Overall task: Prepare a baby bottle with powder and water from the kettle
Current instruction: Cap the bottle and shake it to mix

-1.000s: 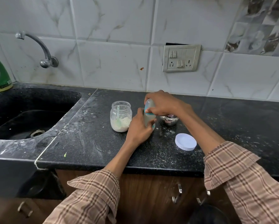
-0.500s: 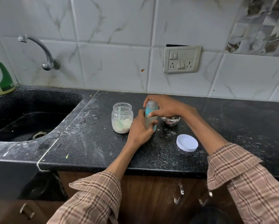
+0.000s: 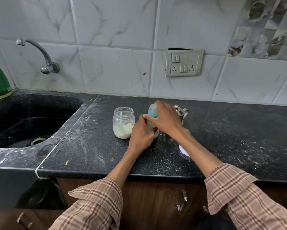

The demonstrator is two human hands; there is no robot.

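Both hands gripped a baby bottle (image 3: pixel 152 113) upright on the black counter (image 3: pixel 89 155), frame centre.

The left hand (image 3: pixel 142 131) clasped its body; the right hand (image 3: pixel 166 120) closed over its blue collar. A powder jar (image 3: pixel 123 122) stood just left, a steel kettle (image 3: pixel 181 112) behind.

Powder jar (image 3: pixel 123 125) just left of the hands, kettle (image 3: pixel 181 112) right behind them, white lid (image 3: pixel 183 151) near-right under the forearm. Countertop (image 3: pixel 239 138) far right & near-left bare; sink (image 3: pixel 28 123) drops off left.

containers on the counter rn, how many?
3: powder jar left of the hands, baby bottle gripped upright, steel kettle behind the right hand. Arms may hide more.
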